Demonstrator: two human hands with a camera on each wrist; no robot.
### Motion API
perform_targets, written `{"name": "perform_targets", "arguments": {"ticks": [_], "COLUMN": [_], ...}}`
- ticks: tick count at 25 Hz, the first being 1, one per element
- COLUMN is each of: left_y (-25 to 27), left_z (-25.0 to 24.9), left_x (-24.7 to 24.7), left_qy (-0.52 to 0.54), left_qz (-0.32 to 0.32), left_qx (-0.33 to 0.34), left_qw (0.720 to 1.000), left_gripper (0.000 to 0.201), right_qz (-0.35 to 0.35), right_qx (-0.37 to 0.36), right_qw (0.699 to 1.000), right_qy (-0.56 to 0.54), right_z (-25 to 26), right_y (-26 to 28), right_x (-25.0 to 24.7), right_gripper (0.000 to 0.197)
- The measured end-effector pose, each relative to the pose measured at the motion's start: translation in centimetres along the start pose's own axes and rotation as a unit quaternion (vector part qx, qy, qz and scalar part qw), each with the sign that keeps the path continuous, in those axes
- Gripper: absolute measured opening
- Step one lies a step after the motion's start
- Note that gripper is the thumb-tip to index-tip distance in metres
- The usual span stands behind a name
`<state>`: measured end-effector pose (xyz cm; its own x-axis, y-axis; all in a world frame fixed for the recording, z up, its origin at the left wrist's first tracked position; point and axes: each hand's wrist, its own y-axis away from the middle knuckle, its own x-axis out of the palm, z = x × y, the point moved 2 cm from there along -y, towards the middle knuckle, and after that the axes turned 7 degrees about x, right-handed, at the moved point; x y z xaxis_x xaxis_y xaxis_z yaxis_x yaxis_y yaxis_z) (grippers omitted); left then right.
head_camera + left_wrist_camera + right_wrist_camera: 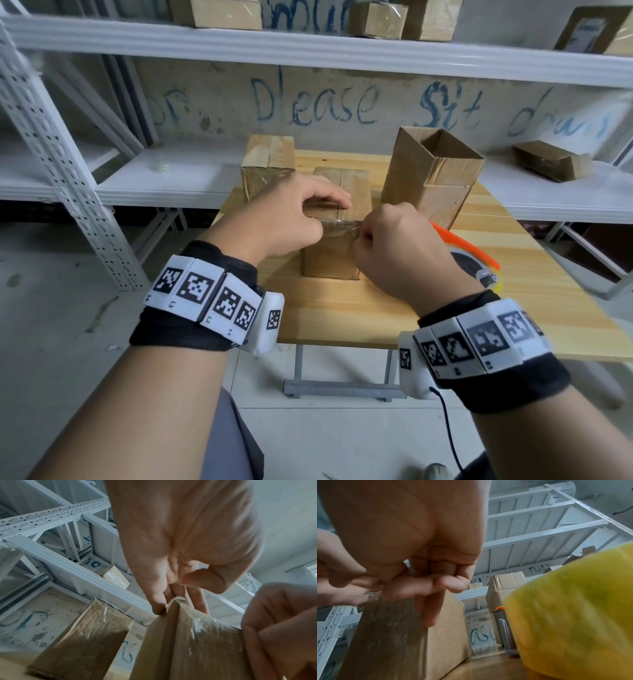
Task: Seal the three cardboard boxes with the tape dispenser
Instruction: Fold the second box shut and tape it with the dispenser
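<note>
Three cardboard boxes stand on the wooden table. The back-left box is closed and wrapped in clear tape. The tall right box stands with its flaps up. My left hand caps the closed middle box, fingers curled over its top, seen close as left hand on the box corner. My right hand pinches a strip of clear tape at the box's front top edge; the right wrist view shows this right hand. The tape dispenser, orange with a yellowish roll, lies on the table, held by neither hand.
White metal shelving runs behind and to the left of the table, close to the boxes. More cardboard boxes sit on it, one at the right and others above. The table's near edge is just below my wrists.
</note>
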<state>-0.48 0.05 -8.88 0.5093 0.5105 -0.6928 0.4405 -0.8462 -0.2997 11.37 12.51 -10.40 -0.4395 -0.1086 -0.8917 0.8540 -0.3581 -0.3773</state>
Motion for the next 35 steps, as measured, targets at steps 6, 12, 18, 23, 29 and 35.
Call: {"name": "perform_targets", "arguments": {"ticks": [6, 12, 18, 23, 29, 35], "left_y": [0.2, 0.8, 1.0, 1.0, 1.0, 0.9], "left_z": [1.0, 1.7, 1.4, 1.3, 1.7, 1.9], "left_x": [-0.4, -0.2, -0.3, -0.5, -0.7, -0.5], "left_qy": [0.022, 0.091, 0.114, 0.117, 0.146, 0.138], "left_qz": [0.033, 0.035, 0.031, 0.027, 0.031, 0.018], "left_qx": [0.011, 0.036, 0.038, 0.042, 0.048, 0.048], "left_qw": [0.999, 0.995, 0.992, 0.992, 0.988, 0.989], "left_gripper": [0.081, 0.059, 0.056, 0.046, 0.043, 0.040], "right_qz": [-0.019, -0.020, -0.018, -0.030, 0.002, -0.001], "right_qx": [-0.058, -0.093, -0.088, -0.095, -0.077, -0.058], "right_qw": [0.994, 0.994, 0.993, 0.994, 0.996, 0.993], "right_qy": [0.095, 0.062, 0.076, 0.039, -0.044, -0.100], "right_z": [0.6, 0.3, 0.8, 0.2, -0.6, -1.3], "right_y": [-0.1, 0.5, 0.4, 0.5, 0.8, 0.9], "right_x": [-0.2, -0.5, -0.2, 0.2, 0.3, 0.3], "right_gripper": [0.025, 0.030, 0.030, 0.041, 0.033, 0.042]}}
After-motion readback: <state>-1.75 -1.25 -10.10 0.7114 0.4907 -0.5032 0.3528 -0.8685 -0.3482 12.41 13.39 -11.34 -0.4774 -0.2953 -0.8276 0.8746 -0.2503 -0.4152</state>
